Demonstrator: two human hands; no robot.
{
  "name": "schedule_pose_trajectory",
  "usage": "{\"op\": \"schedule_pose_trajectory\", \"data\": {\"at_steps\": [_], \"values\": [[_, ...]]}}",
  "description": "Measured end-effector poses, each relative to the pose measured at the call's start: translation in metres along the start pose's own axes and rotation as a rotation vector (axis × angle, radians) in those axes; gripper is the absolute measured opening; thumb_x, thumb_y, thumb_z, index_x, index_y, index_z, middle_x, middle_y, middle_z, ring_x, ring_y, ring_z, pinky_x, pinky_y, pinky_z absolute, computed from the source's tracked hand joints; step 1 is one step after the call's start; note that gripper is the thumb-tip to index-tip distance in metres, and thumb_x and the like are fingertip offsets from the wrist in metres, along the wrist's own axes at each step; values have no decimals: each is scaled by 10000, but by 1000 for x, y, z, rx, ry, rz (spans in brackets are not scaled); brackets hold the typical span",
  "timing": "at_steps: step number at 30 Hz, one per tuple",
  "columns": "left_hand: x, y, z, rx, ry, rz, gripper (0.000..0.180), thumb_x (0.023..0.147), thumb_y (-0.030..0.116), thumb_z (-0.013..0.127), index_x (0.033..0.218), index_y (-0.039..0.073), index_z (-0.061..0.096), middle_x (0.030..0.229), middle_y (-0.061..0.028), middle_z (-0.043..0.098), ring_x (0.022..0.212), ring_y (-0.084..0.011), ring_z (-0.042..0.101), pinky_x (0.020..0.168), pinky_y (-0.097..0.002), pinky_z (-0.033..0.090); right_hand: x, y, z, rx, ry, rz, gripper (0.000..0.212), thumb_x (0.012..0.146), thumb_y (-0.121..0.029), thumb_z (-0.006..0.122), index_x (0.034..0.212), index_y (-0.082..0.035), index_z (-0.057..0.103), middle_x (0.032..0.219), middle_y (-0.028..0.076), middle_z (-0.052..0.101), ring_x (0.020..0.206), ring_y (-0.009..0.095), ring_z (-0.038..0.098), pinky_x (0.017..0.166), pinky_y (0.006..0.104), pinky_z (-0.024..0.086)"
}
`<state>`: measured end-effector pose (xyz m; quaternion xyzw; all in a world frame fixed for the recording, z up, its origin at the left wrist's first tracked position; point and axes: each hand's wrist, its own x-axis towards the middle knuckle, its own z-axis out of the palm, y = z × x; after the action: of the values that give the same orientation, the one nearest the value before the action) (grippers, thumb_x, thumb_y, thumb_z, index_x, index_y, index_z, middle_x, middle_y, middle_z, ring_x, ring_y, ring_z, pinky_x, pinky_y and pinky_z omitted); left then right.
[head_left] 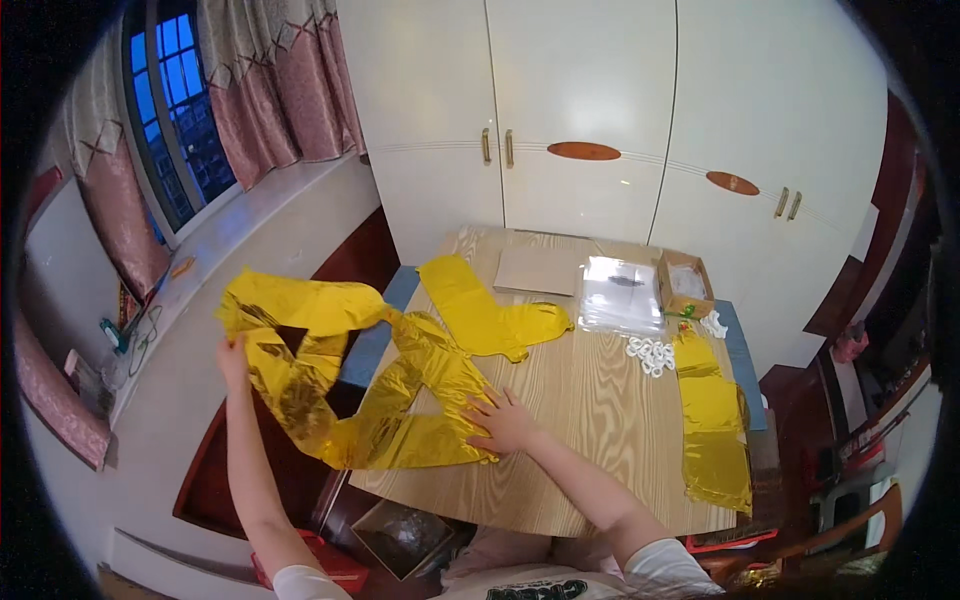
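A large flat gold foil balloon (pixel 400 440), with gaps in its shape, stretches from beyond the table's left side onto the tabletop. At its far left end, my left hand (pixel 233 362) pinches the edge and holds that part raised off the table. My right hand (pixel 503 422) lies flat with fingers spread on the balloon's right end, against the wooden table (pixel 560 480). Just behind it rests another flat gold foil piece (pixel 460 300). More folded gold foil (pixel 715 425) lies along the table's right edge.
Toward the back stand a cardboard sheet (pixel 536 271), clear plastic bags (pixel 618 295) and a small open box (pixel 688 300). White ring-shaped pieces (pixel 652 357) are piled near them. White cabinets (pixel 580 90) rise behind the table. An open carton (pixel 385 535) sits below the front edge.
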<state>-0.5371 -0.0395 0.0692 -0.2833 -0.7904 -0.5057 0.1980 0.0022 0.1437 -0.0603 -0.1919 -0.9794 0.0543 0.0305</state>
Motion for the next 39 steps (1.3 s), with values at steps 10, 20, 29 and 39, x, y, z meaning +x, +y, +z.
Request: {"op": "schedule_pose_trajectory", "data": {"at_steps": [10,20,29,39], "values": [[-91,232,-4,279,-9,610,220,948,264,574,887,64,642,771,-191,657,705,-382,646,593,-481,499,-10,11,8,8,67,44,707,914,-621,472,1494,-231,364,1553,124,317,1449,367,228,1163,570,162],[-401,266,75,333,-879,969,388,817,126,585,1178,-14,585,793,-110,622,672,-267,669,549,-381,543,-64,-31,-7,1667,368,511,522,996,-307,532,1435,-57,400,1341,118,519,1158,184,523,911,320,458],[-395,348,7,70,-1317,798,626,882,433,614,1356,44,491,1066,-194,654,976,-361,640,809,-451,532,-167,61,-10,1227,345,706,378,1013,-322,511,1157,10,619,912,68,676,774,133,593,719,302,494],[-344,303,139,219,-1026,1203,798,776,419,750,1439,135,409,1447,-138,431,1334,-381,393,1083,-489,343,-235,175,-50,1218,-65,610,372,959,-329,617,1187,-35,635,1053,25,674,912,130,591,795,302,485]]}}
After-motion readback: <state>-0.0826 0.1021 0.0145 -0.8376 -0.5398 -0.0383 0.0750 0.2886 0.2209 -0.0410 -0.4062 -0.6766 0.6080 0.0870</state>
